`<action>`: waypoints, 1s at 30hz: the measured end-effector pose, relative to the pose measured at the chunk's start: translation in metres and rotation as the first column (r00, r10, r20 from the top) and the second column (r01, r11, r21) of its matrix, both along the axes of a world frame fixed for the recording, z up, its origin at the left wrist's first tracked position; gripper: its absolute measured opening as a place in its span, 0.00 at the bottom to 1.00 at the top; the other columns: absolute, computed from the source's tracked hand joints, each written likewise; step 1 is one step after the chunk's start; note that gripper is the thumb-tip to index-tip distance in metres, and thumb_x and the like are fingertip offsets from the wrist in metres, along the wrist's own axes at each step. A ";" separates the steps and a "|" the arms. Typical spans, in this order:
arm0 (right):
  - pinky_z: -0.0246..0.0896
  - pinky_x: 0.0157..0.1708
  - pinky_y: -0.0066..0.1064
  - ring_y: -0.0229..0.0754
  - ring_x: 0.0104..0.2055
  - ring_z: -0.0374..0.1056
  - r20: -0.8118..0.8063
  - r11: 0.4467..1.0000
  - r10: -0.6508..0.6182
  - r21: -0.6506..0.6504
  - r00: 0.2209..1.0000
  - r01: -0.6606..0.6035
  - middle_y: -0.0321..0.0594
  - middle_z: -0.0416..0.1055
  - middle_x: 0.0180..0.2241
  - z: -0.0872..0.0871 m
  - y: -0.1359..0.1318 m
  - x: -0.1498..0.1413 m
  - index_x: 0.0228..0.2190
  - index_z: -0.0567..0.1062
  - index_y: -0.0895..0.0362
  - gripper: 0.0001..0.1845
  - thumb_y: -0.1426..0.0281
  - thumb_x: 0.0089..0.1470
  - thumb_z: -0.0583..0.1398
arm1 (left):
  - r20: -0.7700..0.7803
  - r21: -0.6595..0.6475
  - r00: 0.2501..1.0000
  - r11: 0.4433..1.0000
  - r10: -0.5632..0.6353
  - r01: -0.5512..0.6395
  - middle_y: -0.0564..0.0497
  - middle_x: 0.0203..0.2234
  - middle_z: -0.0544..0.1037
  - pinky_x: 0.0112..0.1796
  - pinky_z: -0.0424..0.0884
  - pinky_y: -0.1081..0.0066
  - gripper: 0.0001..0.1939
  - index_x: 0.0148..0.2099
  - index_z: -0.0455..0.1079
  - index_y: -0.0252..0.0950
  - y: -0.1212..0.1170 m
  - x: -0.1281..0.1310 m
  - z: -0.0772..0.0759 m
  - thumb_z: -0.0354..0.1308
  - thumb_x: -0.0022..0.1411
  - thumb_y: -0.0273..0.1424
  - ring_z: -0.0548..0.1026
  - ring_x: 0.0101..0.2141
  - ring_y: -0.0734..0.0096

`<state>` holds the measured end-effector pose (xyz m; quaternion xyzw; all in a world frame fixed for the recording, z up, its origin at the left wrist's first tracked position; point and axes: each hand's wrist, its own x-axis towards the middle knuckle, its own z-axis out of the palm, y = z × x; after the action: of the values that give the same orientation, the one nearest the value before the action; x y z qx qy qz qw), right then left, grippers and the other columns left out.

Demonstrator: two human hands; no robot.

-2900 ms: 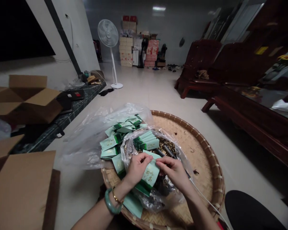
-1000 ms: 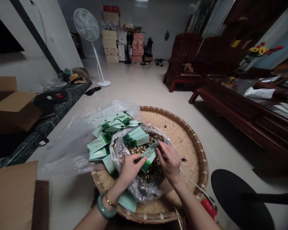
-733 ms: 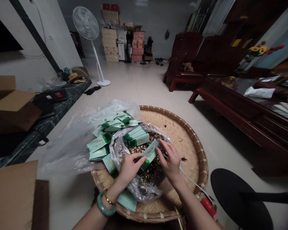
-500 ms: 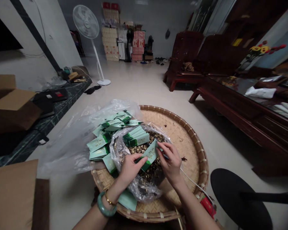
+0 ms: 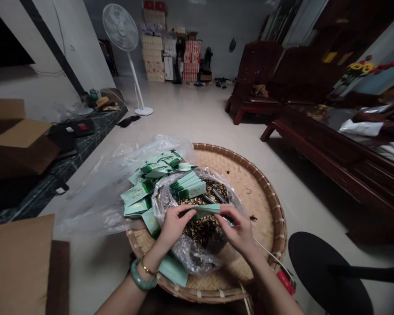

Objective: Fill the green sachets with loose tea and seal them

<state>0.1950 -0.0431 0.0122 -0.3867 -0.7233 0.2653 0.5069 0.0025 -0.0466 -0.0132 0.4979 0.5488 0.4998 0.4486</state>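
Pinching the left end of a pale-green, flat, rectangular packet (image 5: pixel 207 210) between thumb and fingers of the left hand (image 5: pixel 173 225), and grasping its right end likewise with the right hand (image 5: pixel 239 227). Holding it over the middle of the round, woven bamboo tray (image 5: pixel 280 221), above dark-and-golden dried flakes (image 5: pixel 197 232) in a crinkled clear plastic bag (image 5: pixel 195 258). For good handling, probably best gripping lightly near both ends, drawing evenly outward without creasing the middle, and staying apart from the dark, slim two-armed tool (image 5: pixel 219 196) lying beyond the fingers, within the tray's outline. Appearing narrow and nearly edge-on, running roughly level, showing darker green near the left fingers; hiding its printed face and contents, so leaving fullness and closure impossible to tell.
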 end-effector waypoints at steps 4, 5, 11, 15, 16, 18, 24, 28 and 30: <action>0.70 0.38 0.35 0.44 0.36 0.74 -0.053 0.928 0.155 -0.336 0.986 -0.164 0.41 0.78 0.33 -0.003 -0.001 -0.002 0.37 0.78 0.56 0.10 0.67 0.53 0.61 | 0.096 -0.053 0.992 0.995 -0.081 0.087 0.47 0.38 0.82 0.33 0.79 0.63 0.15 0.39 0.79 0.34 -0.004 0.004 0.001 0.61 0.53 0.38 0.80 0.36 0.60; 0.70 0.40 0.36 0.45 0.37 0.74 -0.071 0.894 0.202 -0.394 0.977 -0.213 0.41 0.78 0.33 -0.003 -0.001 -0.002 0.37 0.79 0.55 0.11 0.65 0.53 0.62 | 0.053 -0.028 0.991 0.992 -0.120 0.121 0.47 0.38 0.82 0.37 0.79 0.63 0.13 0.39 0.79 0.34 -0.005 0.004 0.003 0.61 0.54 0.37 0.80 0.37 0.60; 0.68 0.30 0.33 0.41 0.27 0.69 -0.112 0.850 0.196 -0.475 0.974 -0.226 0.36 0.75 0.24 -0.009 0.006 -0.002 0.28 0.80 0.55 0.16 0.58 0.55 0.58 | -0.453 0.242 0.891 0.958 -0.029 0.154 0.43 0.51 0.75 0.55 0.64 0.54 0.15 0.50 0.73 0.36 0.011 -0.009 0.015 0.49 0.66 0.32 0.70 0.53 0.59; 0.66 0.30 0.32 0.41 0.27 0.67 -0.050 0.887 0.141 -0.437 0.989 -0.148 0.36 0.74 0.24 -0.015 0.005 -0.003 0.26 0.78 0.56 0.16 0.59 0.55 0.58 | -0.807 0.301 0.550 0.951 0.216 0.068 0.35 0.57 0.66 0.54 0.61 0.46 0.21 0.55 0.67 0.30 0.036 -0.020 0.015 0.57 0.60 0.27 0.60 0.57 0.45; 0.66 0.31 0.32 0.41 0.28 0.67 -0.035 0.893 0.130 -0.429 0.991 -0.133 0.36 0.74 0.25 -0.016 0.005 -0.004 0.26 0.78 0.56 0.16 0.59 0.55 0.57 | -0.850 0.291 0.477 0.954 0.223 0.074 0.35 0.57 0.66 0.52 0.63 0.47 0.22 0.56 0.65 0.31 0.040 -0.021 0.014 0.58 0.59 0.25 0.61 0.56 0.45; 0.66 0.31 0.32 0.41 0.28 0.67 -0.009 0.900 0.119 -0.421 0.993 -0.111 0.37 0.75 0.26 -0.017 0.005 -0.004 0.28 0.79 0.56 0.16 0.60 0.56 0.57 | -0.901 0.273 0.375 0.956 0.217 0.104 0.37 0.53 0.70 0.47 0.66 0.50 0.24 0.57 0.64 0.32 0.045 -0.021 0.014 0.56 0.58 0.22 0.65 0.50 0.47; 0.64 0.30 0.31 0.40 0.28 0.66 0.065 0.913 0.137 -0.395 0.988 -0.101 0.37 0.73 0.26 -0.020 0.004 -0.001 0.29 0.77 0.57 0.16 0.61 0.58 0.55 | -0.920 0.262 0.348 0.941 0.177 0.214 0.44 0.38 0.74 0.41 0.67 0.57 0.17 0.51 0.69 0.36 0.040 -0.022 0.011 0.51 0.61 0.21 0.68 0.41 0.55; 0.55 0.21 0.27 0.36 0.21 0.58 0.117 0.914 0.131 -0.398 0.984 -0.074 0.33 0.65 0.18 -0.029 0.003 0.002 0.20 0.72 0.57 0.19 0.61 0.58 0.55 | -0.906 0.260 0.394 0.938 0.155 0.228 0.44 0.37 0.74 0.41 0.68 0.57 0.16 0.49 0.71 0.36 0.042 -0.026 0.006 0.52 0.60 0.21 0.69 0.40 0.55; 0.52 0.20 0.26 0.35 0.19 0.55 0.115 0.912 0.130 -0.405 0.985 -0.073 0.32 0.63 0.17 -0.033 0.003 0.002 0.19 0.70 0.57 0.20 0.60 0.58 0.55 | -0.876 0.316 0.430 0.933 0.217 0.173 0.43 0.39 0.74 0.43 0.68 0.56 0.18 0.51 0.70 0.35 0.045 -0.028 0.007 0.51 0.60 0.19 0.69 0.42 0.55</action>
<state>0.1967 -0.0402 -0.0204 -0.4615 -0.7067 0.4053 0.3511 -0.0253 -0.0020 -0.0058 0.7525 0.6077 0.2530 -0.0201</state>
